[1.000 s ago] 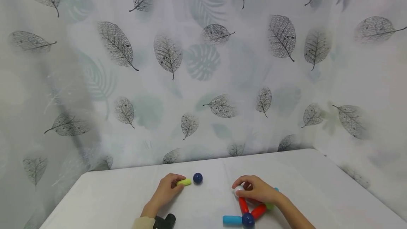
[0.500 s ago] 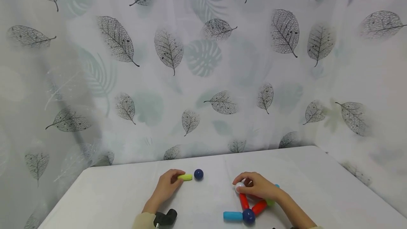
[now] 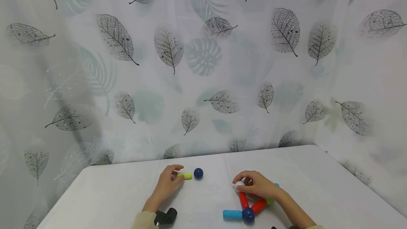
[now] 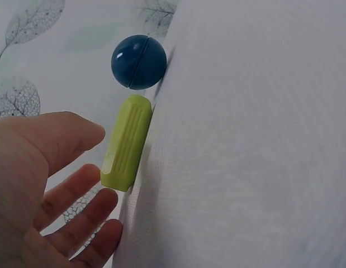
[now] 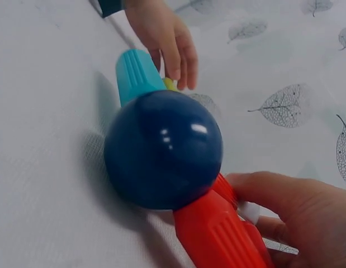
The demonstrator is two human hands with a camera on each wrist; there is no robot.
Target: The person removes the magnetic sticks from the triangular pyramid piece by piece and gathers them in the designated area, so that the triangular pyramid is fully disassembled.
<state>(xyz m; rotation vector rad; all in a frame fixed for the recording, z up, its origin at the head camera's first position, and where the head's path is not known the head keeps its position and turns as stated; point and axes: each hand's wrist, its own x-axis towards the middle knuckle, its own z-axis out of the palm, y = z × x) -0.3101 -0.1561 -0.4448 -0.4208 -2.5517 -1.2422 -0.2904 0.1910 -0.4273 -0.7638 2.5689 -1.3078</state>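
This looks like a screened-off tabletop recording corner; whether it stands in a home, lab or office cannot be told. Pale grey-white curtain-like sheets (image 3: 203, 84) printed with dark skeleton leaves and faded green foliage hang behind and beside a white, cloth-covered table (image 3: 111, 193). A black wrist-worn device (image 3: 166, 217) fits that, while a glossy dark-blue ball (image 3: 198, 173) and a ridged yellow-green plastic rod (image 4: 127, 142) resemble construction-toy pieces.

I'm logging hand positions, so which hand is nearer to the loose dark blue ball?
Left. The left hand is just left of the loose dark blue ball, the yellow-green stick lying between them; the right hand is farther, to the ball's right, holding the white ball.
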